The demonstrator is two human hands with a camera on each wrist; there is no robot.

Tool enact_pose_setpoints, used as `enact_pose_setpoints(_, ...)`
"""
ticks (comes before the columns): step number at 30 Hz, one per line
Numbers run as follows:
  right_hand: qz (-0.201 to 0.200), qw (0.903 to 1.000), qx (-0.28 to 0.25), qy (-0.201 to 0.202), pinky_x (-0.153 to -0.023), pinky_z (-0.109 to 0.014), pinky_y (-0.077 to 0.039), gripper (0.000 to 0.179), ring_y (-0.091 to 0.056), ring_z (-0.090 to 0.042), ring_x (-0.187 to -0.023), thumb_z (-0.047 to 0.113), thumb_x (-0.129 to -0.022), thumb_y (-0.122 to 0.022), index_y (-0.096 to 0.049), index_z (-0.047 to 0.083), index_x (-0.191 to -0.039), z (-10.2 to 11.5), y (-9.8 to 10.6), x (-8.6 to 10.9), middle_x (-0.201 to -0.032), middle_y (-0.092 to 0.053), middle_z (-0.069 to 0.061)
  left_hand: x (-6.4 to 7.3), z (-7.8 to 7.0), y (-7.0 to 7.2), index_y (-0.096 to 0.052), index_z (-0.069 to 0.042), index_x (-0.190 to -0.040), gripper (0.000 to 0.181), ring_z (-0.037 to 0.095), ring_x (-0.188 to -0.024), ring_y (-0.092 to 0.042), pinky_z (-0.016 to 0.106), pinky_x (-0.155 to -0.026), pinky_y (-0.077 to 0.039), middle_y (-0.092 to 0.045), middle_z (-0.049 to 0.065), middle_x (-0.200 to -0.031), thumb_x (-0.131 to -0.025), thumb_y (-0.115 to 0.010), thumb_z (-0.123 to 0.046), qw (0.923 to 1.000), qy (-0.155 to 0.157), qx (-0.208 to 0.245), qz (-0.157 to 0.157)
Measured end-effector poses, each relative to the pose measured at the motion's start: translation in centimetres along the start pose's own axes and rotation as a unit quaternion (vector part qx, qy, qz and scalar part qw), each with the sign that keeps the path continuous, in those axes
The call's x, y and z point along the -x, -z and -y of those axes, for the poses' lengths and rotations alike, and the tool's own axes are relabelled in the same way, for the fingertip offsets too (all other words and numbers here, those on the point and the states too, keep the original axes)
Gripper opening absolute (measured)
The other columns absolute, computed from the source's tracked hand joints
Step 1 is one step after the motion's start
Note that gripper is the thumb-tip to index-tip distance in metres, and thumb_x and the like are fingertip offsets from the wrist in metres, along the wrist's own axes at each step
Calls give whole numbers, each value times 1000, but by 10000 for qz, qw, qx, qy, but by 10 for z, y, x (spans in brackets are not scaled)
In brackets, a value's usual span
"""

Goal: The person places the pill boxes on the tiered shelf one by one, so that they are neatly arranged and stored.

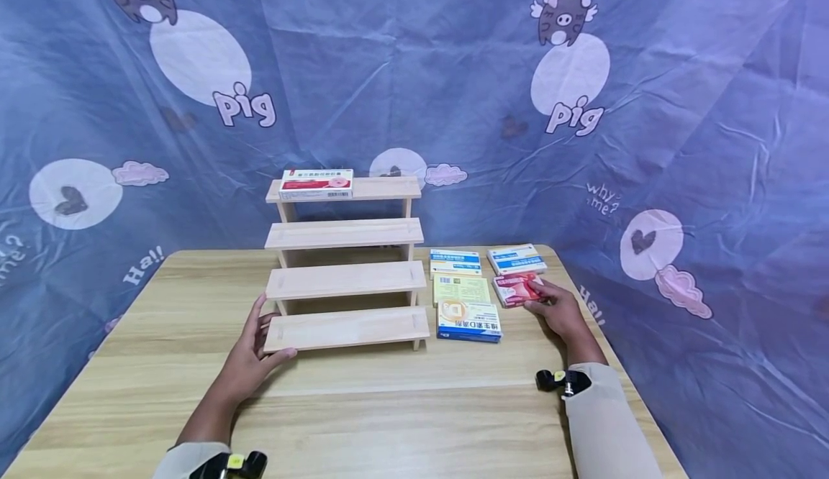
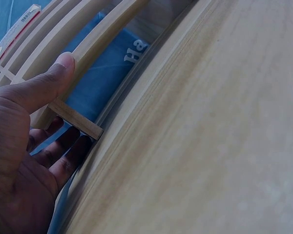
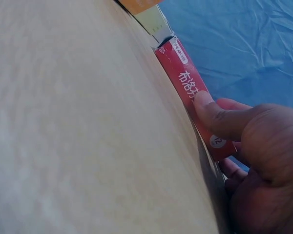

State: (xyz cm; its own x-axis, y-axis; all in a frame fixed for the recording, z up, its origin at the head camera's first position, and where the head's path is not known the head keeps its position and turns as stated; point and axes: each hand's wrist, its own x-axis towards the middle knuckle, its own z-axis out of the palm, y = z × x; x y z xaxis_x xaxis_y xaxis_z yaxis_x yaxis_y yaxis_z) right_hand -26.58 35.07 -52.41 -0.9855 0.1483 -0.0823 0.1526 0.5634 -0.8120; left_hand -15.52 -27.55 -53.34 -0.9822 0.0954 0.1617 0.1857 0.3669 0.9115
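A stepped wooden display stand [image 1: 346,280] stands on the table, a white-and-red medicine box [image 1: 316,185] on its top step. My left hand [image 1: 249,360] grips the left end of the lowest step. In the left wrist view the thumb lies on that step's front edge, and the other fingers curl in by the end leg [image 2: 78,119]. To the right of the stand, my right hand [image 1: 558,311] pinches a red medicine box [image 1: 516,290] by its right end. The right wrist view shows the thumb across the front of this red box [image 3: 185,80], low over the tabletop.
Left of the red box lie a blue-and-white box with an orange emblem [image 1: 469,321], a pale yellow box [image 1: 462,290] and a white-and-blue box [image 1: 456,262]. Another white-and-blue box [image 1: 517,258] lies behind it. A blue patterned cloth [image 1: 414,90] hangs around the wooden table [image 1: 414,421].
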Motion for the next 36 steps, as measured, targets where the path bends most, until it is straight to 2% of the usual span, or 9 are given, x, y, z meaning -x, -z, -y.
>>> enact_pose_setpoints(7,-102,9997,-135,-170,-136,-62,-20,62,-21,-48,-167,13,-103,-77,-53,12,-160,2,1,2,-177,-32,-20,-1,1,1,7,-39,-176,124,-21,-124,-47,1,-98,-47,-41,32,-163,-97,-86,-16,9999,97,64,7)
enact_pose_setpoints(9,-142,9996,-187,-185,-136,-61,-22,61,-22,-48,-167,14,-103,-77,-53,12,-159,2,1,3,-177,-33,-20,-1,1,1,7,-37,-177,124,-22,-124,-47,1,-98,-46,-40,32,-163,-97,-86,-16,9999,107,53,3)
enact_pose_setpoints(13,-204,9992,-271,-193,-136,-61,-24,60,-23,-48,-167,16,-103,-77,-54,13,-159,1,1,3,-176,-34,-20,-1,2,0,7,-32,-177,124,-23,-124,-47,1,-98,-46,-40,33,-163,-97,-86,-16,9999,103,23,-1)
enact_pose_setpoints(23,-333,9984,-436,-112,-136,-60,-25,58,-25,-47,-167,14,-102,-79,-58,14,-156,-2,2,4,-175,-36,-22,0,2,0,7,-30,-177,123,-22,-124,-47,1,-98,-46,-39,33,-164,-97,-85,-15,9999,113,110,39)
enact_pose_setpoints(28,-497,9969,-606,90,-135,-56,-29,56,-29,-44,-166,14,-101,-79,-60,13,-154,1,4,7,-174,-37,-21,1,1,0,7,-30,-177,123,-22,-124,-48,2,-98,-47,-39,33,-164,-98,-85,-16,9999,80,107,65)
enact_pose_setpoints(29,-541,9964,-636,135,-135,-56,-29,56,-30,-43,-166,14,-101,-79,-61,13,-154,2,4,7,-174,-37,-20,1,1,0,7,-31,-177,123,-22,-124,-47,2,-98,-47,-39,33,-164,-98,-85,-16,9999,83,100,69)
enact_pose_setpoints(30,-579,9959,-671,190,-137,-56,-23,56,-30,-44,-165,16,-101,-80,-60,13,-154,3,4,8,-174,-38,-20,1,1,0,7,-33,-177,123,-22,-123,-47,2,-98,-47,-39,32,-164,-98,-85,-16,9999,81,80,61)
enact_pose_setpoints(33,-756,9936,-784,314,-140,-56,-13,56,-29,-44,-166,17,-99,-82,-62,12,-151,7,5,8,-172,-41,-19,1,0,1,8,-37,-176,123,-19,-125,-47,2,-97,-47,-39,32,-164,-98,-84,-17,9999,84,57,62)
enact_pose_setpoints(36,-1027,9896,-857,524,-140,-55,-11,54,-32,-45,-164,15,-97,-84,-65,9,-147,11,5,8,-167,-47,-22,0,-2,1,8,-38,-176,122,-2,-133,-52,2,-97,-47,-40,32,-163,-98,-84,-17,10000,69,33,47)
